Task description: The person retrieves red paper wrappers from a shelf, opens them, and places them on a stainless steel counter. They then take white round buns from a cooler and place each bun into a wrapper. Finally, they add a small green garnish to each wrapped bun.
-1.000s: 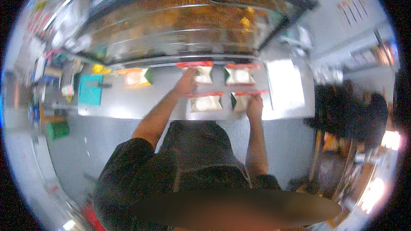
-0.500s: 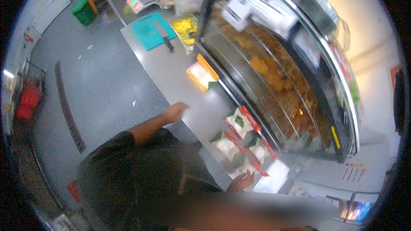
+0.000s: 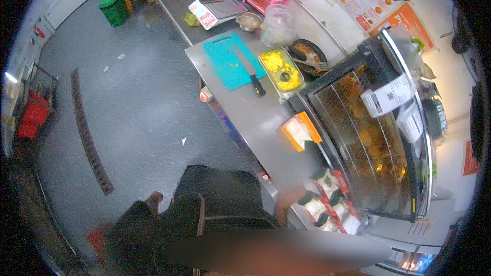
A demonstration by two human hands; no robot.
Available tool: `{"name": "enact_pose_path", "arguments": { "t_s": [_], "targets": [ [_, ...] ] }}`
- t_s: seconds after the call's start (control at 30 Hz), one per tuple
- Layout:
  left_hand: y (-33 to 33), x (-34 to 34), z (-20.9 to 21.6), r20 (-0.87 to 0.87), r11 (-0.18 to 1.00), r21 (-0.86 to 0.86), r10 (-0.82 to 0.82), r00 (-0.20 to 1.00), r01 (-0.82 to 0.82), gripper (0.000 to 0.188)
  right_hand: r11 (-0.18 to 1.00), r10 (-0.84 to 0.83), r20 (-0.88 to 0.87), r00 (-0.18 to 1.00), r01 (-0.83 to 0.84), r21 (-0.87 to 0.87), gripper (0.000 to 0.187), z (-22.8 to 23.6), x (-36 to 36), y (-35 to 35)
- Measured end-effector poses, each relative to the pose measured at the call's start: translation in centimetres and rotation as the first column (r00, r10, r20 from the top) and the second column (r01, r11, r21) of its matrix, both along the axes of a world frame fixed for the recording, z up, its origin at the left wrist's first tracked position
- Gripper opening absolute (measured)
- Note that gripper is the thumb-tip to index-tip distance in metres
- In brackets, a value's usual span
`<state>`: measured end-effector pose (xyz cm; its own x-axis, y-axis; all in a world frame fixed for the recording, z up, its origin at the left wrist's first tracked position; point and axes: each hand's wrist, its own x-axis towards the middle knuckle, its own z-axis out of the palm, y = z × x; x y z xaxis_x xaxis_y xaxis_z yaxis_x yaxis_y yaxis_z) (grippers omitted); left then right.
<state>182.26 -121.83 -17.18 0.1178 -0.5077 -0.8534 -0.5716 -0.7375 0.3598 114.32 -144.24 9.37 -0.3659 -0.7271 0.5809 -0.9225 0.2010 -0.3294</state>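
Observation:
My right hand (image 3: 292, 196), smeared by motion, is over the front edge of the steel counter (image 3: 245, 115). Just right of it lie several red-edged packets of white food with dark green leaf pieces, one of them a white packet (image 3: 313, 206). I cannot make out its fingers or whether it touches the nearest packet. My left hand (image 3: 155, 198) hangs low beside my body, above the floor and away from the counter. It looks small and blurred, its fingers unclear. Farther along the counter sits an orange box (image 3: 308, 122) with white contents.
Beyond the box are a teal cutting board (image 3: 220, 64) with a black-handled knife (image 3: 249, 70) and a tray of yellow pieces (image 3: 276, 64). Right of them stand a pan (image 3: 319, 53) and a glass-fronted food display case (image 3: 353, 122). A kitchen scale (image 3: 227, 7) stands at the back.
The view has shifted, bringing more of the far counter in. My left hand has dropped from the counter edge to my side. My right hand has moved off the nearest packet to the packets' left.

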Motion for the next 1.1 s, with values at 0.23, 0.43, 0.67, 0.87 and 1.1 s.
{"name": "enact_pose_path", "arguments": {
  "t_s": [0.23,0.43,0.67,0.87,1.1],
  "targets": [
    [-13.0,-0.4,-0.6,-0.189,0.819,0.102,0.573,0.798,-0.564,0.031,0.828,0.385,0.409,0.828,-0.505,0.245,0.019,6.4,15.9,-13.5],
    [-24.9,-2.9,3.2,-0.204,0.803,-0.322,0.457,0.866,-0.501,0.048,0.662,0.465,0.507,0.726,-0.665,0.347,0.016,5.4,23.3,-26.2],
    [-29.1,6.0,5.1,-0.290,0.624,-0.094,0.728,0.621,-0.776,0.039,0.596,0.603,0.558,0.571,-0.787,0.160,0.015,6.3,33.6,-45.6],
    [-33.9,14.7,4.9,-0.476,0.643,-0.048,0.658,0.584,-0.764,0.030,0.709,0.549,0.591,0.591,-0.704,0.045,0.013,7.3,36.4,-54.2],
    [-55.3,24.2,1.1,0.144,0.922,-0.382,0.121,0.982,-0.058,0.040,0.892,0.188,0.629,0.754,-0.399,0.211,0.015,5.8,36.1,-56.8]
  ]
}}
